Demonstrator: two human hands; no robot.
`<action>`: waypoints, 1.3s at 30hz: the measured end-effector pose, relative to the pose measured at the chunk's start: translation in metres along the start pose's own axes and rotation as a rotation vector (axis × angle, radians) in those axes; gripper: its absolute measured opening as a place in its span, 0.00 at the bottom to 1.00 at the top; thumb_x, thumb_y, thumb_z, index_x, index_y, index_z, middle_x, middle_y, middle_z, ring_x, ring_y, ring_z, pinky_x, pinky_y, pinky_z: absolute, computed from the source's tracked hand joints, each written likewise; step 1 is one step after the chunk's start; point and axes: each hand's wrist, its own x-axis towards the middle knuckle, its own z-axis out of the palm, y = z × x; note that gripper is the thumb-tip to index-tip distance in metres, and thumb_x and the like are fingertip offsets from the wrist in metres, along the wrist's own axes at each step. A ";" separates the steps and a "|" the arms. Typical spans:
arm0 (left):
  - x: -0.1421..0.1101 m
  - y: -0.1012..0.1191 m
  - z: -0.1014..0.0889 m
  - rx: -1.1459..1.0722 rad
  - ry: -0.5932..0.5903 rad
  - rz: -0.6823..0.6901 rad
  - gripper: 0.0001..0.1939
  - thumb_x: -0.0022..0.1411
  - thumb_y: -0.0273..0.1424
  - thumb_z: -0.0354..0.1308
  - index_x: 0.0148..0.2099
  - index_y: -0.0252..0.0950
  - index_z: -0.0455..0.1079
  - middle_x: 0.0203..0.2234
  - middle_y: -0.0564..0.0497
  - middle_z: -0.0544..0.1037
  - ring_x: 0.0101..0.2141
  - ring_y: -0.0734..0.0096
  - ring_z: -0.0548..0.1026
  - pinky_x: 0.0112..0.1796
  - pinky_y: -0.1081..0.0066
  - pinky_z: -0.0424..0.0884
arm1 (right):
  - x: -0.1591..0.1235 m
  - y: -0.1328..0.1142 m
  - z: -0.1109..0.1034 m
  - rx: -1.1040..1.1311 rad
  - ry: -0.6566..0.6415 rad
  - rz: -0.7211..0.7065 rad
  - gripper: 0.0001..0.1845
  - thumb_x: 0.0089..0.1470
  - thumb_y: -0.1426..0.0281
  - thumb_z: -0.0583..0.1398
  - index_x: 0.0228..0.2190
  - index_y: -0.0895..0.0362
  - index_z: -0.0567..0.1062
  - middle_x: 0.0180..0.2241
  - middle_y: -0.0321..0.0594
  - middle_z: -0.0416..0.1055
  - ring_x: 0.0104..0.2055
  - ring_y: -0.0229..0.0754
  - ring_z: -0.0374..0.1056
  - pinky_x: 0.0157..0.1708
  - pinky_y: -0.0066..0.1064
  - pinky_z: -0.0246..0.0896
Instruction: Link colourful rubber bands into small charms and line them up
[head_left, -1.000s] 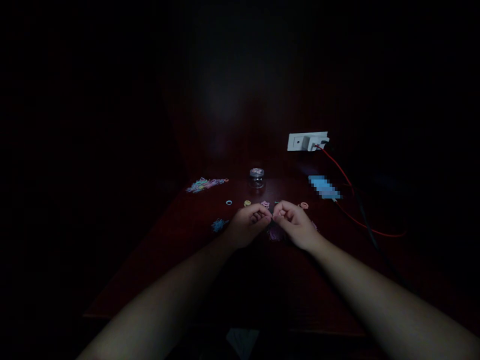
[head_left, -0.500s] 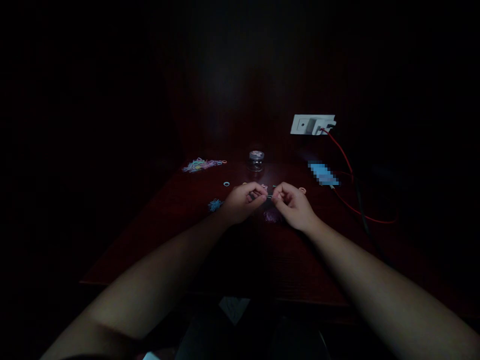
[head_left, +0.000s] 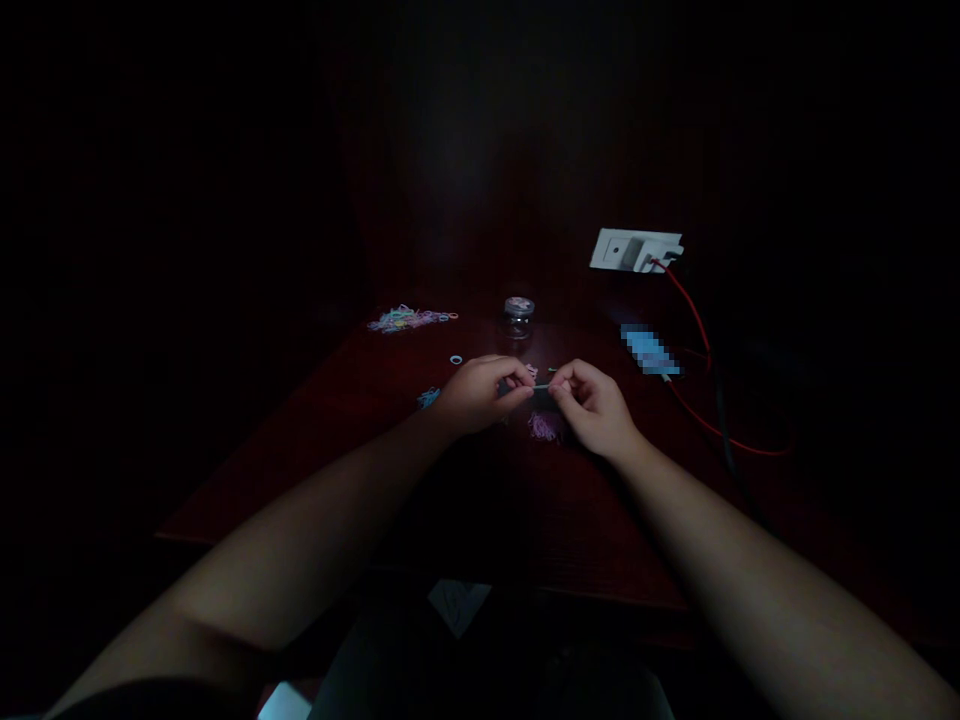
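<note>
Darkness surrounds the tabletop (head_left: pixel 322 400). Mid-frame, left hand (head_left: pixel 486 393) and right hand (head_left: pixel 596 408) hold a pale band (head_left: pixel 541 387) taut, fingers (head_left: pixel 516 400) pinched at each end. Slipping could fling it among the purple bands (head_left: pixel 544 427).

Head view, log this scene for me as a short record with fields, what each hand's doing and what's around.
Left hand: pinching one end of a thin pale band
Right hand: pinching the other end
Near hands: purple pile, blue pile
Farther back: multicoloured pile at left, small jar near centre
Wall: white socket plate, red cable plugged in via an adapter
Surface: dark red table
Lighting: dim
</note>
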 end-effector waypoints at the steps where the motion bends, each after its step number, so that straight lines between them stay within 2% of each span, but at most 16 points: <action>1: 0.000 0.000 -0.001 0.017 0.000 0.015 0.04 0.58 0.30 0.59 0.35 0.35 0.73 0.31 0.51 0.78 0.32 0.74 0.73 0.35 0.74 0.69 | 0.000 0.001 0.000 -0.004 0.004 -0.001 0.07 0.55 0.67 0.57 0.28 0.57 0.67 0.21 0.32 0.58 0.22 0.34 0.53 0.22 0.28 0.47; 8: 0.000 -0.006 -0.001 0.045 0.014 0.031 0.05 0.58 0.31 0.59 0.36 0.36 0.74 0.30 0.52 0.78 0.31 0.74 0.73 0.36 0.72 0.68 | 0.000 0.005 -0.001 0.007 0.011 -0.007 0.07 0.56 0.67 0.57 0.29 0.56 0.67 0.21 0.32 0.58 0.22 0.34 0.52 0.22 0.28 0.48; 12: 0.002 -0.008 -0.007 0.140 -0.016 0.083 0.05 0.59 0.31 0.59 0.36 0.36 0.73 0.32 0.51 0.78 0.35 0.71 0.74 0.40 0.70 0.68 | 0.001 0.007 -0.005 0.015 0.054 -0.026 0.06 0.56 0.68 0.58 0.29 0.56 0.67 0.21 0.32 0.58 0.22 0.34 0.53 0.23 0.29 0.48; 18: 0.003 -0.006 -0.016 0.207 -0.031 0.153 0.05 0.61 0.31 0.57 0.37 0.37 0.73 0.34 0.51 0.78 0.38 0.70 0.73 0.42 0.68 0.67 | 0.001 0.004 0.000 0.034 -0.064 0.012 0.10 0.50 0.66 0.63 0.35 0.56 0.71 0.20 0.29 0.56 0.21 0.33 0.51 0.23 0.28 0.49; 22: 0.003 -0.004 -0.014 0.184 -0.074 0.184 0.06 0.60 0.31 0.57 0.37 0.37 0.73 0.34 0.51 0.78 0.38 0.70 0.72 0.42 0.69 0.66 | 0.001 0.002 0.000 -0.037 -0.050 0.018 0.08 0.51 0.65 0.62 0.30 0.58 0.74 0.20 0.31 0.58 0.23 0.33 0.53 0.24 0.27 0.49; 26: 0.003 -0.003 -0.013 0.173 -0.082 0.176 0.06 0.60 0.32 0.57 0.37 0.37 0.74 0.32 0.51 0.78 0.37 0.70 0.72 0.42 0.68 0.66 | 0.001 0.004 -0.002 -0.034 -0.038 0.019 0.08 0.51 0.66 0.62 0.28 0.59 0.74 0.22 0.33 0.61 0.24 0.33 0.54 0.25 0.28 0.51; 39: 0.003 -0.004 -0.014 0.156 -0.096 0.132 0.05 0.60 0.30 0.56 0.37 0.37 0.73 0.32 0.51 0.77 0.37 0.69 0.71 0.41 0.68 0.66 | 0.001 0.010 -0.004 -0.036 -0.088 0.035 0.07 0.51 0.67 0.61 0.27 0.58 0.72 0.21 0.32 0.60 0.23 0.33 0.53 0.23 0.27 0.48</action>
